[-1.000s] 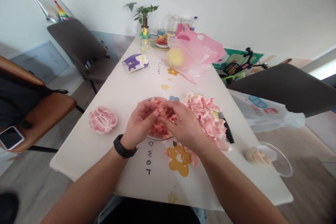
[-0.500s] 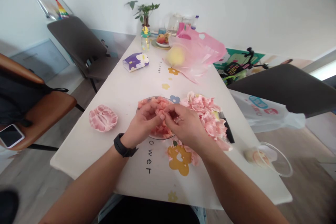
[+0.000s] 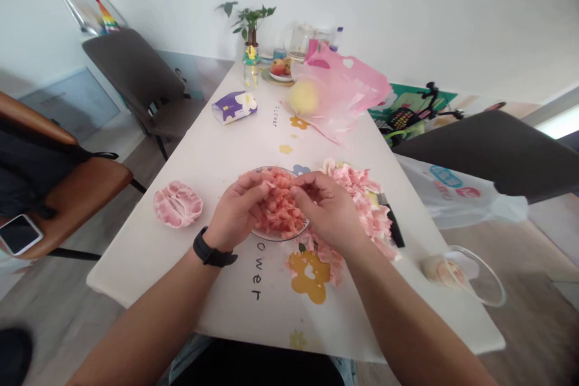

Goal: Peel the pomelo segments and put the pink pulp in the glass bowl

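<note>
A round plate (image 3: 277,239) heaped with loose pink pomelo flesh (image 3: 281,211) lies in front of me. Over its left side, my left hand (image 3: 242,202) is closed in a pinch, with a bit of pinkish pomelo flesh seeming to show at the fingertips. Above the right side my right hand (image 3: 325,208) has thumb and forefinger pressed together; whatever is between them is too small to make out. A gap separates the two hands. Beside my right hand spreads a pile of pale pink pomelo membranes (image 3: 373,214). A peeled chunk of pomelo (image 3: 178,204) rests at the left.
A black-handled knife (image 3: 394,226) pokes out by the membrane pile. A clear plastic tub (image 3: 452,274) stands at the right edge. Farther back are a tissue pack (image 3: 234,107), a pink plastic bag (image 3: 339,87) with a yellow fruit, and a fruit plate (image 3: 280,77). Chairs flank the table.
My hands, earlier together over the plate at a piece of pomelo, have moved apart, left hand leftward and right hand rightward. More of the flesh on the plate shows between them.
</note>
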Demonstrator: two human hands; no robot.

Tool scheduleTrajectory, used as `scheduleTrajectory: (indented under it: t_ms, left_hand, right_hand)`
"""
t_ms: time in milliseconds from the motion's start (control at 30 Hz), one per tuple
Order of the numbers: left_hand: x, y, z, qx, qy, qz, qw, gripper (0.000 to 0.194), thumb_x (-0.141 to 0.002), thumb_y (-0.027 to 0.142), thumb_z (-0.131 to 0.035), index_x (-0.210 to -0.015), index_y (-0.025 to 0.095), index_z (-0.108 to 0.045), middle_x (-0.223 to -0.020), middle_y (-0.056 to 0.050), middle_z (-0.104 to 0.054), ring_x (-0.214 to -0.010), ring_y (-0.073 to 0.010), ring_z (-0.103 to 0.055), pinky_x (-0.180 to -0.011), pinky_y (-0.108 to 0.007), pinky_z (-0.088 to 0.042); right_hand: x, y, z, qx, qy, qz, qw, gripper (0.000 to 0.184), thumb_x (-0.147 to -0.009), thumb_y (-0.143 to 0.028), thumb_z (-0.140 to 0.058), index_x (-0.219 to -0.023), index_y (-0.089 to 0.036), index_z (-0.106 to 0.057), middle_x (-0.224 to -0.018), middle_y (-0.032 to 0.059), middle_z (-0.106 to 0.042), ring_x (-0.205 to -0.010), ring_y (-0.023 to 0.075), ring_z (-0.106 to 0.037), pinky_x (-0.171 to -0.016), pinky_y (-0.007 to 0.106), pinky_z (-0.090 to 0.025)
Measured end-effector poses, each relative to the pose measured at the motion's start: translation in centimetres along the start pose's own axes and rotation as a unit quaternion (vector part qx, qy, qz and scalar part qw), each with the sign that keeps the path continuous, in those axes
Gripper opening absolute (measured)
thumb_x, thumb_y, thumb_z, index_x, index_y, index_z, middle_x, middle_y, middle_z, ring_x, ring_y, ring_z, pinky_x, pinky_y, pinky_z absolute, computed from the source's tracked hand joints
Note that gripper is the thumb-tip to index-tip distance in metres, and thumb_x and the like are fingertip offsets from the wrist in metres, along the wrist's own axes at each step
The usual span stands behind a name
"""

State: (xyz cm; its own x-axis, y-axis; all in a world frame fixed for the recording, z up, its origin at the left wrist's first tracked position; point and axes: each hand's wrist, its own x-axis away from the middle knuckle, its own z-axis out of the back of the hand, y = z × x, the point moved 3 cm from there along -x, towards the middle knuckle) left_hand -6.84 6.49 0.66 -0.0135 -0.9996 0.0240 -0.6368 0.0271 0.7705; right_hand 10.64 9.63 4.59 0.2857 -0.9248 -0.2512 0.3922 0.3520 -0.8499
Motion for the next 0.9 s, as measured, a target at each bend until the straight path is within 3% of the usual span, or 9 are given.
scheduleTrajectory:
  t_ms: [100,167,233,333,467,667,900]
  left_hand:
    - [0.1,0.1,-0.3,-0.005,-0.024,-0.006,1.000,0.024,-0.085,0.029,-0.087,-0.105,0.018,-0.080,-0.092,-0.003,-0.076,-0.070,-0.0090,-0.067,-0.064,-0.021,-0.054]
    - [0.1,0.0,-0.2,-0.006,-0.034,-0.016,0.999,0.028,-0.085,0.030,-0.087,-0.110,0.020,-0.080,-0.100,-0.004,-0.078,-0.072,-0.0092,-0.068,-0.067,-0.022,-0.056]
    - [-0.1,-0.2,-0.1,-0.016,-0.038,-0.030,0.999,0.030,-0.087,0.031,-0.086,-0.114,0.021,-0.079,-0.100,-0.003,-0.078,-0.074,-0.0105,-0.070,-0.070,-0.024,-0.058]
    - [-0.2,-0.5,0.1,-0.047,-0.036,-0.045,0.997,0.025,-0.090,0.033,-0.083,-0.111,0.022,-0.076,-0.093,-0.002,-0.077,-0.073,-0.0116,-0.071,-0.070,-0.025,-0.059]
    - [0.0,-0.8,0.0,-0.092,-0.055,-0.037,0.994,0.022,-0.094,0.038,-0.079,-0.106,0.019,-0.074,-0.090,-0.001,-0.075,-0.072,-0.0096,-0.068,-0.070,-0.023,-0.057]
    - [0.1,-0.8,-0.2,-0.154,-0.038,-0.046,0.986,0.028,-0.090,0.043,-0.082,-0.100,0.018,-0.074,-0.084,-0.001,-0.074,-0.067,-0.0096,-0.066,-0.064,-0.022,-0.055]
    - [0.3,-0.5,-0.2,-0.229,-0.037,-0.038,0.972,0.024,-0.093,0.042,-0.077,-0.093,0.018,-0.073,-0.068,0.000,-0.069,-0.057,-0.0102,-0.061,-0.053,-0.022,-0.048]
  right_hand:
    - [-0.5,0.6,-0.3,0.113,-0.016,0.072,0.991,0.015,-0.095,-0.023,-0.062,-0.106,-0.024,-0.072,-0.116,0.0089,-0.078,-0.108,0.0263,-0.073,-0.095,0.047,-0.060]
    - [-0.6,0.9,-0.6,0.143,-0.033,0.109,0.983,0.021,-0.097,-0.021,-0.061,-0.114,-0.025,-0.074,-0.139,0.0104,-0.072,-0.130,0.0299,-0.067,-0.111,0.054,-0.054]
    - [-0.4,0.6,-0.6,0.139,-0.022,0.133,0.981,0.024,-0.100,-0.021,-0.059,-0.118,-0.026,-0.074,-0.147,0.0103,-0.069,-0.137,0.0299,-0.063,-0.117,0.056,-0.051]
    - [0.0,-0.5,-0.3,0.108,0.003,0.167,0.980,0.024,-0.102,-0.022,-0.059,-0.120,-0.026,-0.075,-0.133,0.0100,-0.075,-0.128,0.0271,-0.069,-0.110,0.050,-0.056]
    - [0.3,-1.6,-0.1,0.111,-0.038,0.201,0.973,0.021,-0.102,-0.022,-0.062,-0.116,-0.025,-0.077,-0.123,0.0096,-0.077,-0.116,0.0253,-0.073,-0.103,0.046,-0.059]
    - [0.2,-1.8,0.2,0.142,-0.058,0.196,0.969,0.021,-0.104,-0.022,-0.058,-0.098,-0.025,-0.078,-0.102,0.0050,-0.080,-0.096,0.0213,-0.075,-0.090,0.040,-0.061]
    - [0.1,-1.7,0.1,0.169,-0.076,0.152,0.971,0.019,-0.099,-0.020,-0.059,-0.092,-0.024,-0.075,-0.096,0.0044,-0.080,-0.090,0.0210,-0.073,-0.084,0.038,-0.058]
